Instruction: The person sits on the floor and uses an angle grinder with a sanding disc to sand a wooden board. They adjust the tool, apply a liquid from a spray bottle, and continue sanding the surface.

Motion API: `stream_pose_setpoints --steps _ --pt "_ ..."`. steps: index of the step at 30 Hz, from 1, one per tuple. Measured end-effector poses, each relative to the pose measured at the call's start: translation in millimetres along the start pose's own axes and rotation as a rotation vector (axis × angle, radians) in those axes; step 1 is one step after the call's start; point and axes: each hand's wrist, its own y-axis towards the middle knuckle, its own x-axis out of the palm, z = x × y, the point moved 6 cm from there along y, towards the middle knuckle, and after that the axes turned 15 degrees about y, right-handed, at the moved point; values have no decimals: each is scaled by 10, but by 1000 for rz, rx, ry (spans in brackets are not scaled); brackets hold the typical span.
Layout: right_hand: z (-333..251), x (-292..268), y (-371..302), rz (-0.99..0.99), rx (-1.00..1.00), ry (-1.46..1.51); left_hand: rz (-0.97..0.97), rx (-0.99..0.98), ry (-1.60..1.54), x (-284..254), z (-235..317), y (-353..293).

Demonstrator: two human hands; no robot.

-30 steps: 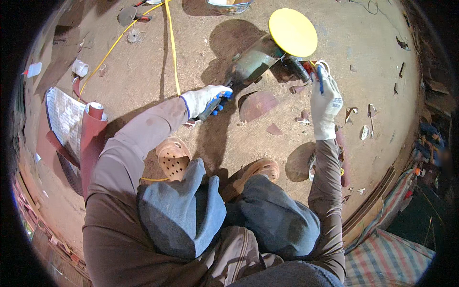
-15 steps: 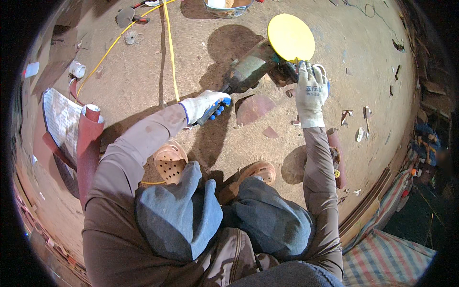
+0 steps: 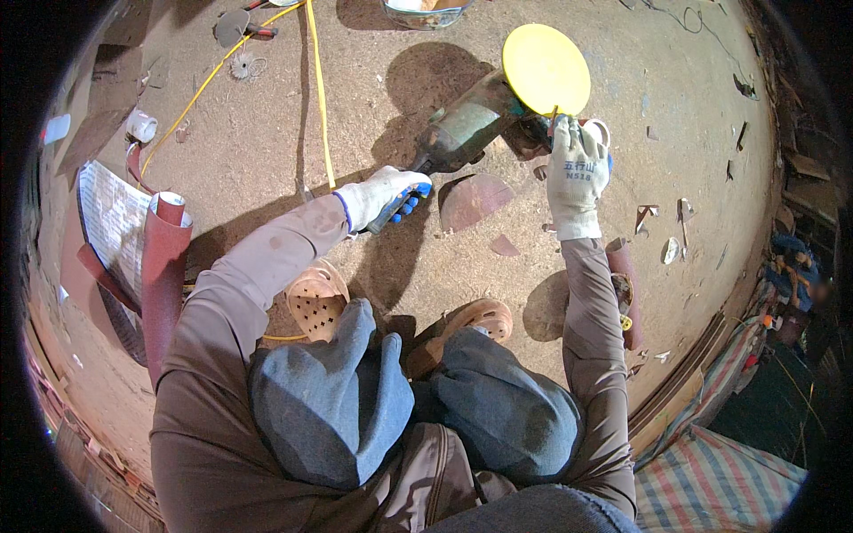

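My left hand (image 3: pixel 385 197), in a white glove with blue palm coating, wraps round the rear handle of a green and dark, worn power sander (image 3: pixel 468 122). The tool lies slantwise on the floor, its body pointing away to the right. At its far end a round yellow disc (image 3: pixel 546 69) faces up, tilted. Gloved too, my right hand (image 3: pixel 577 169) has its fingers closed at the disc's lower rim, beside a small dark red bit (image 3: pixel 555 113). The fingertips' exact grip is partly hidden. Beneath the disc, the tool's head (image 3: pixel 528 138) is partly covered.
Red sandpaper rolls (image 3: pixel 166 266) lie at left, a half-round sandpaper piece (image 3: pixel 477 201) near the tool. A yellow cord (image 3: pixel 320 98) crosses the floor. Farther off are a basin (image 3: pixel 428 15) and a grey disc tool (image 3: pixel 233 28). A striped sheet (image 3: pixel 711 484) lies at lower right.
The whole view has shifted very slightly. Both hands keep their places on the sander and at the yellow disc's rim, with only a tiny movement of the right fingers.
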Motion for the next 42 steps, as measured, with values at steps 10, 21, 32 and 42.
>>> stream_pose_setpoints --steps 10,21,32,42 --pt "-58 11 24 18 -40 -16 -6 11 -41 2 -45 11" --pt "-75 -31 68 -5 -44 -59 -15 64 -24 12 -35 41" --pt "-154 -86 111 24 -41 -48 -13 57 -13 10 -30 43" --pt "-234 -109 168 9 -48 -71 -27 19 -79 45 -26 27"
